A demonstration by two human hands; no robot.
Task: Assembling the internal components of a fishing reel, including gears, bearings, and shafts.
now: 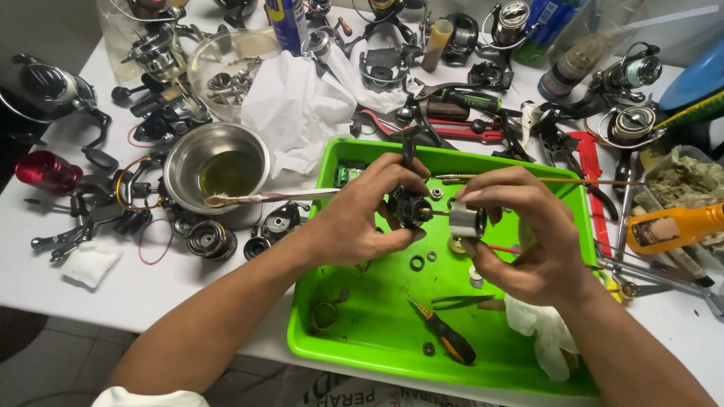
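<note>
Plainly black reel body (409, 205) in left hand (360, 218), silver spool (467, 221) in right hand (528, 241).

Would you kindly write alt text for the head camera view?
Over a green tray, the left hand holds a black reel body while the right hand holds a silver spool beside it. Reels, tools and a steel bowl crowd the white table.

One green tray (377, 332), one steel bowl (185, 162), one screwdriver (445, 337), two hands (358, 218)
</note>
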